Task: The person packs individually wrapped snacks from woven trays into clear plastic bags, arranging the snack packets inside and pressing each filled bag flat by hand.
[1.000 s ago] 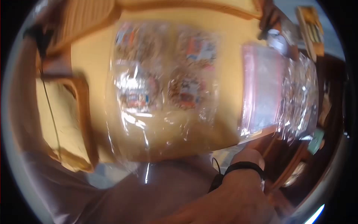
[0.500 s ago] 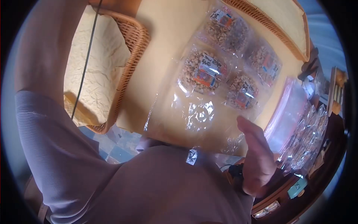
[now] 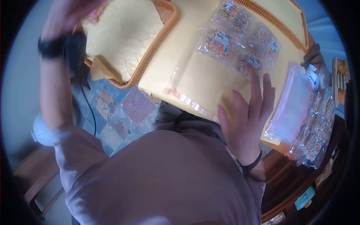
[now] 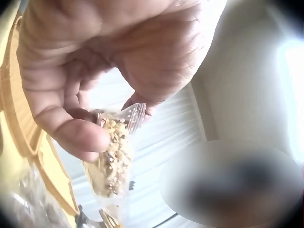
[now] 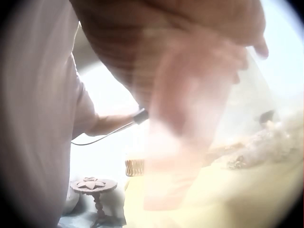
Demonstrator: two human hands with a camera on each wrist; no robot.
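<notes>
My left hand (image 3: 73, 17) is raised at the upper left of the head view, near a paper-lined wicker basket. In the left wrist view its thumb and fingers pinch a small clear packet of puffed, nutty snack (image 4: 116, 156). A large clear plastic bag (image 3: 187, 77) lies flat on the paper-covered table, with several round snack packets (image 3: 217, 42) inside its far part. Over the bag's near right side, my right hand (image 3: 245, 127) has its fingers spread and holds nothing that shows. The right wrist view is blurred by glare.
The wicker basket (image 3: 155, 48) stands at the table's left edge, another wicker tray (image 3: 275, 22) at the back right. Flat pink-edged bags (image 3: 290, 103) and filled clear bags (image 3: 313, 131) lie at the right. A cable (image 3: 88, 107) hangs on the left.
My left hand has come into view at the upper left. My right hand has moved over the bag's near edge with fingers spread. The head view has shifted, showing more floor.
</notes>
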